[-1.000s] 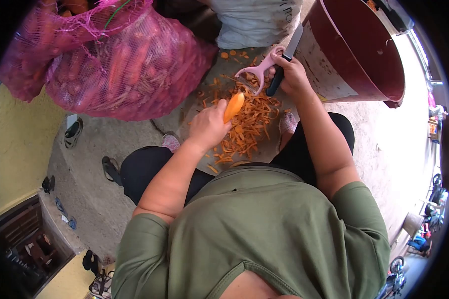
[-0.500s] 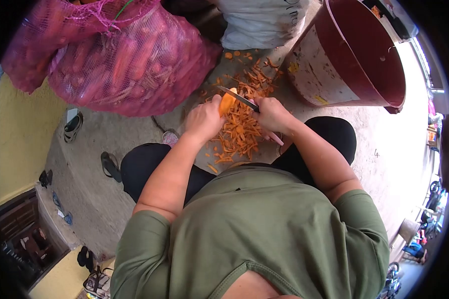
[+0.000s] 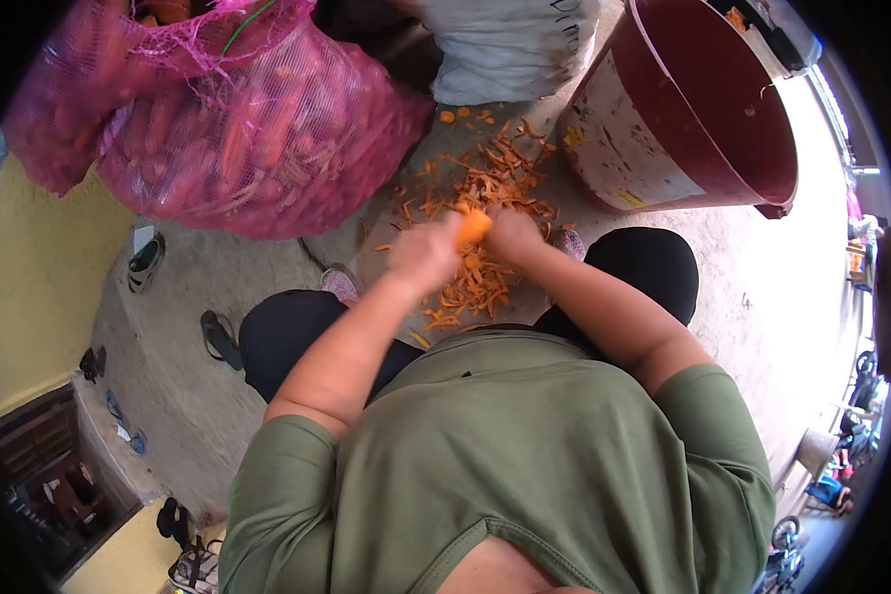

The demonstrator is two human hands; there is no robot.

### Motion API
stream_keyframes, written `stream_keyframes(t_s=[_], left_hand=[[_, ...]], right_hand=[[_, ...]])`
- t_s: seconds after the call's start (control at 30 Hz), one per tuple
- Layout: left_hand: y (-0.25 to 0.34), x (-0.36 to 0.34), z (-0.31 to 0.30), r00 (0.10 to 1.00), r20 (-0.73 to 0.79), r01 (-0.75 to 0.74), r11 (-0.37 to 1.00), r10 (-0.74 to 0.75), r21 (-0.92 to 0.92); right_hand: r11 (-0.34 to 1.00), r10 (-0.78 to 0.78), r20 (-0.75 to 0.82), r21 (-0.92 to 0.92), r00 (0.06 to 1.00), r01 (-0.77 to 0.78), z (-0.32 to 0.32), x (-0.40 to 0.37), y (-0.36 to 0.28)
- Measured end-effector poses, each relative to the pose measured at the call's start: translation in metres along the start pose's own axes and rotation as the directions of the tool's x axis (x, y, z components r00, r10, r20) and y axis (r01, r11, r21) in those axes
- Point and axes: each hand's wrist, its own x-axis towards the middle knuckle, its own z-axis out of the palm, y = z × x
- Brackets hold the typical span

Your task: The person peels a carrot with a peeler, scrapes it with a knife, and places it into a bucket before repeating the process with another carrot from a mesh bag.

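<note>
Items as I see them from the head view, largest first.

1. Green shirt (image 3: pixel 525 455): fills the lower centre of the frame, with both bare arms reaching up from it toward the middle.
2. Pink mesh sack (image 3: pixel 238 129): upper left, bulging with carrots, resting on the concrete floor (image 3: pixel 752 267).
3. Dark red bucket (image 3: pixel 624 139): upper right, tilted, with its open mouth turned to the right edge. Its outer wall is scuffed white.
4. White sack (image 3: pixel 510 49): top centre, between the mesh sack and the bucket.
5. Peelings (image 3: pixel 485 183): an orange heap on the floor in the upper centre, spreading from the foot of the bucket down under the hands.
6. Left hand (image 3: pixel 424 252): just left of centre and blurred. I read it as closed around the lower part of the carrot.
7. Right hand (image 3: pixel 513 233): just right of the left hand, pressed up against the carrot. Blur hides the fingers, so I cannot tell whether they are clamped on anything.
8. Carrot (image 3: pixel 473 227): a short orange stub that sits between the two hands over the heap. Its top shows above the left hand's grasp and touches the right hand.
9. Dark sandal (image 3: pixel 218 337): left of centre on the floor.
10. Shoe (image 3: pixel 145 259): further left, under the mesh sack.
</note>
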Motion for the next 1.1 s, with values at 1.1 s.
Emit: stream_keyframes(t_s=[1.1], left_hand=[[0.006,-0.001,-0.019,0.988,-0.151,-0.117,0.613,-0.004,-0.782]], right_hand=[[0.896,-0.186,-0.142,0.381,0.972,0.227,-0.056,-0.014,-0.031]])
